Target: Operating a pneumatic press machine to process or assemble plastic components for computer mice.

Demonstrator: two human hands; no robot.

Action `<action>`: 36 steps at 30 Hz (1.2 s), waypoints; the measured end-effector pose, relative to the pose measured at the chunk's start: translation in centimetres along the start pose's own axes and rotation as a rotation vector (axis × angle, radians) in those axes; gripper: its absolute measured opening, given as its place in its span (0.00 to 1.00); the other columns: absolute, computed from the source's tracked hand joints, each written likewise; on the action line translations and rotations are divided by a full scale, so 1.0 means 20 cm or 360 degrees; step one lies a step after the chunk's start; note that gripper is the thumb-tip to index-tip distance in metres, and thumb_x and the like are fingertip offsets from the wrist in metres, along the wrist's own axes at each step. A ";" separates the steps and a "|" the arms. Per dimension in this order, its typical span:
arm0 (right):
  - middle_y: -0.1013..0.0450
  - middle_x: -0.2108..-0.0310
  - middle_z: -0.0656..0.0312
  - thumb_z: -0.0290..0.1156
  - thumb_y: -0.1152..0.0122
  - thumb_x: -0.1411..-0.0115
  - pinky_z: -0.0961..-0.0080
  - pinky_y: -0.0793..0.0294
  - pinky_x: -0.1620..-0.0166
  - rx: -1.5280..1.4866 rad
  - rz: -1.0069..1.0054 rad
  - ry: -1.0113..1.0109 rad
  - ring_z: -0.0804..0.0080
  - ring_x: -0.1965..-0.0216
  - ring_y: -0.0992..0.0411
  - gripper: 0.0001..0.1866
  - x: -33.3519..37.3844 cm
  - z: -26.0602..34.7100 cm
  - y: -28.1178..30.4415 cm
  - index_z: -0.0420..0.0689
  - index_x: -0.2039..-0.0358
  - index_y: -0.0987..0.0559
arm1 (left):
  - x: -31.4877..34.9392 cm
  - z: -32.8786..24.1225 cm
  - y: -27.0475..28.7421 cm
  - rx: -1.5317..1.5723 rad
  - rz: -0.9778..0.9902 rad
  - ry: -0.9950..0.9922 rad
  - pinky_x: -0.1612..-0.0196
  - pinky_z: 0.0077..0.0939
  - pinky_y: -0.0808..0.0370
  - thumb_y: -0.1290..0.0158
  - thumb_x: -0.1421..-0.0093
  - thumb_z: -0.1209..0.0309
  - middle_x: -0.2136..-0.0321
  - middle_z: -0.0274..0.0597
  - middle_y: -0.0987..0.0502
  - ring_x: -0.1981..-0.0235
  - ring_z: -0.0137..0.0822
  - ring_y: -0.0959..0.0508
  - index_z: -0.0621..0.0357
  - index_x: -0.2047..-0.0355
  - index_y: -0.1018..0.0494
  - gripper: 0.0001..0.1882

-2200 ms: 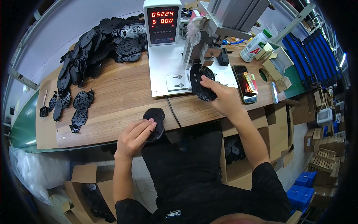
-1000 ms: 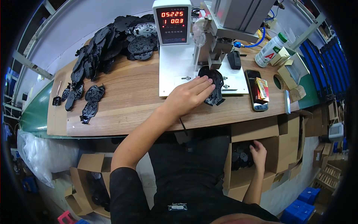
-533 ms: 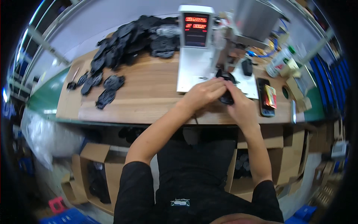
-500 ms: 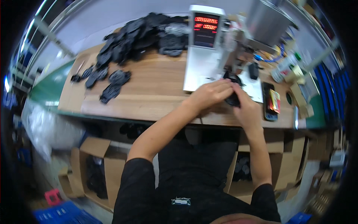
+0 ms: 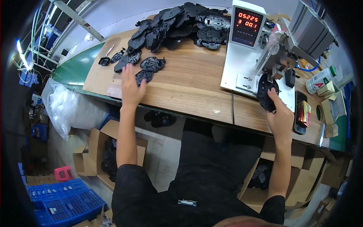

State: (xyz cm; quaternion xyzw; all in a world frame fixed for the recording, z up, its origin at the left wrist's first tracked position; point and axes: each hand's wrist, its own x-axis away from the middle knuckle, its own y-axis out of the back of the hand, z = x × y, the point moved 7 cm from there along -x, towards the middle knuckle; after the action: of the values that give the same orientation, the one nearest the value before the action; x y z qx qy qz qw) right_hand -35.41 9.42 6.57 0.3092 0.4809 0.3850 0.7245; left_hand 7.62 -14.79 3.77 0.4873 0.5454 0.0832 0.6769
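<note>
My right hand (image 5: 281,115) grips a black oval plastic shell (image 5: 266,99), thumb on its upper face, fingers hidden beneath. The shell's far end lies under the metal head (image 5: 270,75) of a white bench press (image 5: 231,72) with a red lit display. Out to the left, my left hand (image 5: 132,90) is open, fingers stretched, holding nothing. It reaches over the table's front left part, beside two loose black shells (image 5: 152,64); whether it touches the nearer one I cannot tell. More shells (image 5: 121,65) lie just beyond its fingertips.
A large heap of black shells (image 5: 166,26) covers the back of the wooden table (image 5: 189,81). Right of the press are a phone (image 5: 300,128) with a red-yellow packet (image 5: 304,114) and a white bottle (image 5: 319,80). Cardboard boxes (image 5: 96,151) and blue crates (image 5: 68,202) stand below.
My left hand has left the press and swung far left toward the loose shells. My right hand stays at the press with a shell. The view has shifted, and the display digits differ.
</note>
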 end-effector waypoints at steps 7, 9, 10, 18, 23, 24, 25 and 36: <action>0.23 0.47 0.56 0.18 0.37 0.55 0.70 0.19 0.57 0.0072 -0.0073 0.0092 0.58 0.59 0.19 0.28 0.02 -0.01 -0.03 0.44 0.49 0.21 | 0.30 0.07 0.09 0.0386 0.0355 0.0128 0.37 0.42 0.33 0.41 0.44 0.74 0.42 0.59 0.29 0.38 0.56 0.31 0.64 0.36 0.36 0.34; 0.23 0.46 0.57 0.19 0.37 0.55 0.70 0.19 0.57 0.0047 -0.0049 0.0073 0.59 0.58 0.19 0.28 0.03 -0.01 -0.02 0.45 0.49 0.21 | 0.32 -0.05 0.13 0.0521 0.0369 0.0158 0.45 0.39 0.27 0.35 0.48 0.72 0.51 0.53 0.23 0.49 0.51 0.23 0.63 0.39 0.32 0.35; 0.23 0.46 0.57 0.19 0.37 0.55 0.70 0.19 0.57 0.0064 -0.0054 0.0063 0.59 0.58 0.19 0.28 0.03 -0.01 -0.02 0.45 0.49 0.21 | 0.33 -0.08 0.11 0.0596 0.0278 0.0105 0.50 0.37 0.25 0.30 0.52 0.68 0.58 0.49 0.22 0.56 0.48 0.23 0.62 0.44 0.27 0.35; 0.23 0.47 0.59 0.20 0.36 0.54 0.70 0.19 0.56 0.0017 0.0008 0.0019 0.60 0.55 0.20 0.28 0.01 0.01 -0.04 0.48 0.48 0.20 | 0.33 -0.61 0.01 0.0708 0.0608 -0.0610 0.37 0.51 0.32 0.31 0.52 0.64 0.44 0.51 0.25 0.40 0.53 0.27 0.57 0.53 0.23 0.26; 0.22 0.48 0.58 0.23 0.35 0.53 0.71 0.18 0.61 0.0075 -0.0096 0.0071 0.63 0.59 0.19 0.24 0.02 0.01 -0.04 0.47 0.51 0.20 | 0.24 -0.75 0.09 0.0895 0.0339 -0.0713 0.44 0.46 0.25 0.40 0.44 0.73 0.55 0.51 0.21 0.53 0.51 0.20 0.62 0.55 0.23 0.16; 0.22 0.48 0.58 0.23 0.35 0.53 0.71 0.18 0.62 0.0039 -0.0113 0.0064 0.62 0.60 0.19 0.24 0.02 -0.01 -0.03 0.47 0.51 0.20 | 0.22 -0.75 0.10 0.0944 0.0267 -0.0689 0.47 0.45 0.24 0.41 0.45 0.76 0.57 0.52 0.21 0.55 0.51 0.20 0.64 0.56 0.24 0.15; 0.22 0.48 0.58 0.23 0.35 0.53 0.71 0.18 0.62 0.0046 -0.0126 0.0048 0.62 0.60 0.19 0.24 0.03 -0.03 -0.03 0.47 0.51 0.20 | 0.21 -0.78 0.08 0.0952 0.0267 -0.0709 0.47 0.45 0.24 0.41 0.45 0.76 0.57 0.52 0.21 0.55 0.51 0.20 0.64 0.56 0.24 0.15; 0.18 0.64 0.55 0.23 0.33 0.52 0.72 0.22 0.63 -0.0539 0.0132 -0.0194 0.62 0.66 0.18 0.16 0.10 0.00 0.32 0.42 0.60 0.17 | -0.13 -1.52 0.09 0.1168 0.0178 -0.1395 0.48 0.36 0.20 0.47 0.44 0.77 0.51 0.51 0.21 0.50 0.47 0.19 0.59 0.52 0.22 0.19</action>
State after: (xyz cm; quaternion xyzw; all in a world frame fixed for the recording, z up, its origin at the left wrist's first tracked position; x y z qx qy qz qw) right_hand -36.59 14.53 10.91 0.2251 0.3514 0.4705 0.7775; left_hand -17.57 1.90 8.96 0.7075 0.1802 -0.2856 0.6208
